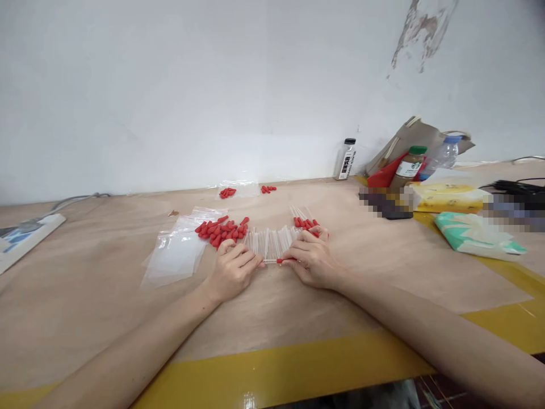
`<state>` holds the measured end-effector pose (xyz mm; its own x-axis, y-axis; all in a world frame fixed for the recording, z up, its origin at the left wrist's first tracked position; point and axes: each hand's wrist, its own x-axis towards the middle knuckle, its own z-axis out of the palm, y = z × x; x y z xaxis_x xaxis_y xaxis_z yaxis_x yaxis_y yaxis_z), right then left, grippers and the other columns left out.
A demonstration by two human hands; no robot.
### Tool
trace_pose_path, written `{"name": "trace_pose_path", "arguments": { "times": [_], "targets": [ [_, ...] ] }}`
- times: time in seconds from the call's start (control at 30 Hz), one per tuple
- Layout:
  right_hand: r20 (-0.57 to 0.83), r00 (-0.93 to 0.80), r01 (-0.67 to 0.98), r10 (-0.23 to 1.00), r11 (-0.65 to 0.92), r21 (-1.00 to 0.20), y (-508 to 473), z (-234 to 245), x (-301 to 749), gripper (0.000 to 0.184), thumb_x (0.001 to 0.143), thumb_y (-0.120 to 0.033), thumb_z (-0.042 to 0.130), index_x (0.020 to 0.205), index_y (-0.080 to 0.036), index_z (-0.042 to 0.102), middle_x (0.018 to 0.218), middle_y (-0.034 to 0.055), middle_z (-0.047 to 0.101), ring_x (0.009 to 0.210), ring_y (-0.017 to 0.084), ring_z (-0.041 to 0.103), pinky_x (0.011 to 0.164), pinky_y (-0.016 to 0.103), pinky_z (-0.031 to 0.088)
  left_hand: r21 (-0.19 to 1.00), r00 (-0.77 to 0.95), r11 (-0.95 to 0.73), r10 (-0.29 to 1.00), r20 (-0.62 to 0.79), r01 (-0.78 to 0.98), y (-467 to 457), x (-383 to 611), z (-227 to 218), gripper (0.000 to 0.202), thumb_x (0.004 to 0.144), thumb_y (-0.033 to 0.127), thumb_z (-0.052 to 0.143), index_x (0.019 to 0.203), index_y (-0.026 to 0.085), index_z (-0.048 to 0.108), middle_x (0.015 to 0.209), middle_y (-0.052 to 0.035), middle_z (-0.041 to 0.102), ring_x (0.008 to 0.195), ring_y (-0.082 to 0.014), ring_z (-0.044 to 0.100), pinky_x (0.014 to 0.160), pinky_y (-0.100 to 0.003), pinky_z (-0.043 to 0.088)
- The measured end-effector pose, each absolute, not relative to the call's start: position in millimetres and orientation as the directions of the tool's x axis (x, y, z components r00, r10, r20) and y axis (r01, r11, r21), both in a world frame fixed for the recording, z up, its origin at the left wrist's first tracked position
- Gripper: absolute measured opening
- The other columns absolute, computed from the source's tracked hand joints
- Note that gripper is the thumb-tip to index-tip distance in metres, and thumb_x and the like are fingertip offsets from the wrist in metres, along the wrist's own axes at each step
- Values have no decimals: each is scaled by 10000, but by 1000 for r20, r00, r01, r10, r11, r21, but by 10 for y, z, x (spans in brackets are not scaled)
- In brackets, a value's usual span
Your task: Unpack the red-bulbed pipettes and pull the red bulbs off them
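Observation:
My left hand (233, 267) and my right hand (312, 258) meet at the middle of the table, both with fingers curled. Between them they pinch a thin clear tube with a small red cap (280, 261) at its right end. Just behind the hands lies a row of clear tubes (272, 240). A heap of loose red caps (222, 229) sits behind my left hand. Several tubes with red caps fitted (305, 220) lie behind my right hand.
A stack of clear plastic bags (176, 253) lies to the left. More red caps (227, 192) lie by the wall. Bottles (347, 159), a paper bag (409, 145), tissue packs (472, 233) and cables (517, 187) crowd the right. A power strip (25, 236) lies far left.

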<state>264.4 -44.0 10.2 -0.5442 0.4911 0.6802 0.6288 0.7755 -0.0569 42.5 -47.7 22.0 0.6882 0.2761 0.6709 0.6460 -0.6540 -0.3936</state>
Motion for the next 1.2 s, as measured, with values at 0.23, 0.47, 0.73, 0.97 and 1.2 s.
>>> {"name": "trace_pose_path", "arguments": {
  "times": [0.23, 0.47, 0.73, 0.97, 1.2],
  "targets": [
    [647, -125, 599, 752, 577, -555, -126, 141, 3079, 174, 789, -305, 534, 726, -186, 644, 711, 33, 643, 667, 141, 510, 666, 305, 380, -64, 438, -651, 431, 789, 756, -277, 83, 149, 145, 871, 219, 472, 877, 187, 613, 765, -24, 608, 698, -127, 552, 659, -256, 433],
    [223, 181, 540, 958, 93, -837, 163, 215, 3373, 187, 677, -181, 566, 830, -143, 666, 730, 43, 664, 612, 117, 556, 566, 230, 419, 59, 320, -509, 623, 713, 859, -64, 156, 26, 339, 866, 148, 372, 1168, 164, 525, 866, -58, 535, 807, -156, 555, 743, -276, 471],
    [129, 231, 685, 964, -67, -726, 190, 122, 3483, 143, 629, -301, 643, 676, -167, 627, 631, 12, 630, 558, 106, 530, 490, 208, 363, 57, 363, -512, 679, 638, 857, -117, 262, 101, 179, 857, 195, 407, 861, 168, 584, 866, -50, 592, 786, -159, 580, 686, -262, 472],
    [137, 229, 647, 964, -45, -761, 343, -23, 3545, 200, 700, -364, 581, 727, -175, 637, 692, 30, 663, 619, 126, 572, 543, 219, 395, 273, 331, -566, 738, 588, 778, -206, 304, 152, 192, 847, 291, 459, 928, 174, 588, 911, -45, 619, 738, -143, 594, 684, -270, 489],
    [171, 248, 735, 954, -71, -674, 416, -7, 3385, 351, 666, -553, 574, 735, -216, 641, 759, 26, 666, 671, 149, 579, 577, 243, 390, 374, 272, -573, 744, 610, 729, -267, 202, 169, 204, 859, 318, 460, 924, 181, 597, 917, -37, 611, 788, -142, 584, 681, -254, 476]
  ]
}}
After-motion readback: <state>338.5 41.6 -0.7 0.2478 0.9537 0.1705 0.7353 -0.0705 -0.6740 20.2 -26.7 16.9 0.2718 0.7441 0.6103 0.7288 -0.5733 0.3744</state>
